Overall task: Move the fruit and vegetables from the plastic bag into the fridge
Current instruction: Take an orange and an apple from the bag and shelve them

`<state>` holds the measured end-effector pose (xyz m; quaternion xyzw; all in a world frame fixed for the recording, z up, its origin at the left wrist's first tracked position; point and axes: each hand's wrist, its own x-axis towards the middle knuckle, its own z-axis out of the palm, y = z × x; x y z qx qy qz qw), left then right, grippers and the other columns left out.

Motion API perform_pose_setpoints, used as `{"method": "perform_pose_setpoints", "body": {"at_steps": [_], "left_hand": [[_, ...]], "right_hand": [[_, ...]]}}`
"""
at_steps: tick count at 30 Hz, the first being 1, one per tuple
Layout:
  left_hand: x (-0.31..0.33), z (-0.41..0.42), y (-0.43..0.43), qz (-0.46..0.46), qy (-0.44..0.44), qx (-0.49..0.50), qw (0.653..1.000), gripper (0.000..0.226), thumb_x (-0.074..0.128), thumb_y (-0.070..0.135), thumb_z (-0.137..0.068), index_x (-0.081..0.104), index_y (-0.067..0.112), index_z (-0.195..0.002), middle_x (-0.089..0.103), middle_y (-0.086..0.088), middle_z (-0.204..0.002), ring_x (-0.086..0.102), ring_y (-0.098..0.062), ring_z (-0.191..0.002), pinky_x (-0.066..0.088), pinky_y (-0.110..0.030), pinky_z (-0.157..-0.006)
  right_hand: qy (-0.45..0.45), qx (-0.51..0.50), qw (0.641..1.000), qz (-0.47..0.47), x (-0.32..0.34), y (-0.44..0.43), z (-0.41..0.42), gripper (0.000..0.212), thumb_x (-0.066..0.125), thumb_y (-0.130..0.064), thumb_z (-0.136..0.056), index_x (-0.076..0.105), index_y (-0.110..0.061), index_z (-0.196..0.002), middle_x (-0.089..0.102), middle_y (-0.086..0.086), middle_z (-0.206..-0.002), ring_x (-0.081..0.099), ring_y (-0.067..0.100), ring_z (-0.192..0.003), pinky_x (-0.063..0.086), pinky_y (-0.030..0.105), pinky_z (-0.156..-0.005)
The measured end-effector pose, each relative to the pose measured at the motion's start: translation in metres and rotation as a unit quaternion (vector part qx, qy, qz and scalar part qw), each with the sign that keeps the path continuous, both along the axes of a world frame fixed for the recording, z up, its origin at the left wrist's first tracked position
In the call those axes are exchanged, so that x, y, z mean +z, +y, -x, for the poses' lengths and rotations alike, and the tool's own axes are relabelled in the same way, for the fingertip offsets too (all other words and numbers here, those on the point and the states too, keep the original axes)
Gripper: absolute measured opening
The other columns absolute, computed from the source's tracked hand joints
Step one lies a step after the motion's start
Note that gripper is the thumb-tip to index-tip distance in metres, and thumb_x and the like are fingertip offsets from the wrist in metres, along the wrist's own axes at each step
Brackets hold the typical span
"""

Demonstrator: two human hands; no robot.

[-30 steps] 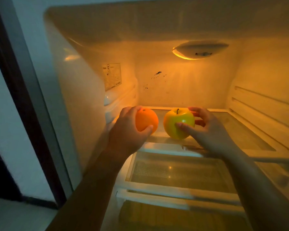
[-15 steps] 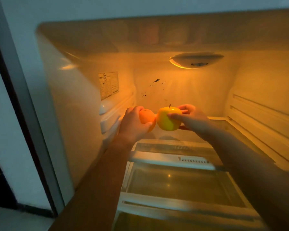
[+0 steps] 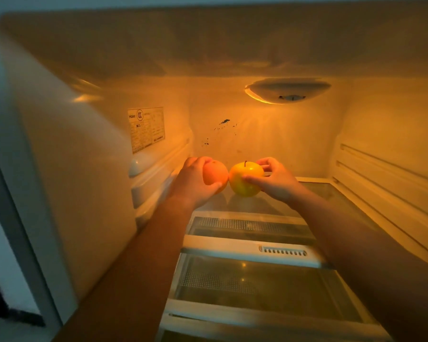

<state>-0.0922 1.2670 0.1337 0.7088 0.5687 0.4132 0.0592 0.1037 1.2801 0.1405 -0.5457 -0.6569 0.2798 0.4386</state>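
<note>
Reaching deeper than before, left hand (image 3: pixel 190 185) grips the orange (image 3: pixel 215 175), right hand (image 3: pixel 278 182) grips the apple (image 3: pixel 245 177) touching it

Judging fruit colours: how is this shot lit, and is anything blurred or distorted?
Head view: the fridge lamp casts an amber tint over the apple and orange; the left fridge wall looks soft; wide-angle bending curves the ceiling edge; the glass shelf shows reflections.

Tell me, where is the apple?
Head view, centre: the right hand holds the apple deep inside the fridge, over the glass shelf, beside the orange on its left.
</note>
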Motion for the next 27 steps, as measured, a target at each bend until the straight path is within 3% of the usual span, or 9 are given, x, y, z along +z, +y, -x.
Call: {"method": "perform_pose_setpoints", "body": {"at_steps": [4,12,18,22,27], "left_hand": [[-0.006,0.005,-0.002,0.002,-0.001,-0.003,1.0,0.071,0.079,0.025,-0.069,0.044,0.027,-0.13,0.041,-0.006,-0.136,0.048,-0.026,-0.117,0.041,-0.035,-0.097],[-0.008,0.008,-0.003,0.009,-0.026,-0.015,1.0,0.072,0.078,0.019,-0.071,0.041,0.028,-0.132,0.039,-0.007,-0.137,0.046,-0.027,-0.119,0.044,-0.041,-0.099],[-0.007,0.009,0.002,-0.002,-0.001,0.002,1.0,0.073,0.075,0.018,-0.075,0.038,0.027,-0.137,0.037,-0.005,-0.141,0.04,-0.026,-0.125,0.037,-0.036,-0.101],[-0.009,0.009,0.012,0.003,0.008,-0.004,1.0,0.076,0.074,0.016,-0.074,0.037,0.024,-0.139,0.035,-0.008,-0.142,0.039,-0.027,-0.127,0.03,-0.033,-0.106],[-0.011,0.009,0.016,-0.013,0.007,0.014,1.0,0.078,0.077,0.024,-0.07,0.037,0.024,-0.138,0.037,-0.008,-0.141,0.038,-0.029,-0.126,0.034,-0.043,-0.107]], "right_hand": [[-0.014,-0.013,1.0,-0.019,-0.003,-0.001,-0.001,0.056,0.078,-0.034,-0.071,0.044,-0.026,-0.115,0.048,-0.003,-0.11,0.052,0.012,-0.089,0.05,0.024,-0.067],[-0.057,-0.013,0.997,-0.052,-0.004,-0.003,0.0,0.067,0.084,-0.031,-0.063,0.047,-0.025,-0.118,0.048,0.0,-0.119,0.054,0.016,-0.097,0.05,0.021,-0.066],[0.004,-0.014,1.0,-0.023,-0.005,0.001,0.008,0.061,0.08,-0.032,-0.07,0.046,-0.02,-0.12,0.05,-0.001,-0.111,0.054,0.016,-0.095,0.048,0.021,-0.065],[0.021,-0.011,0.999,-0.025,-0.005,0.004,0.007,0.071,0.078,-0.03,-0.072,0.04,-0.023,-0.132,0.049,0.0,-0.112,0.053,0.014,-0.092,0.047,0.025,-0.07],[0.015,-0.002,0.999,-0.038,-0.005,0.003,0.009,0.072,0.079,-0.03,-0.071,0.041,-0.027,-0.132,0.047,-0.002,-0.112,0.053,0.013,-0.091,0.046,0.019,-0.063]]}}
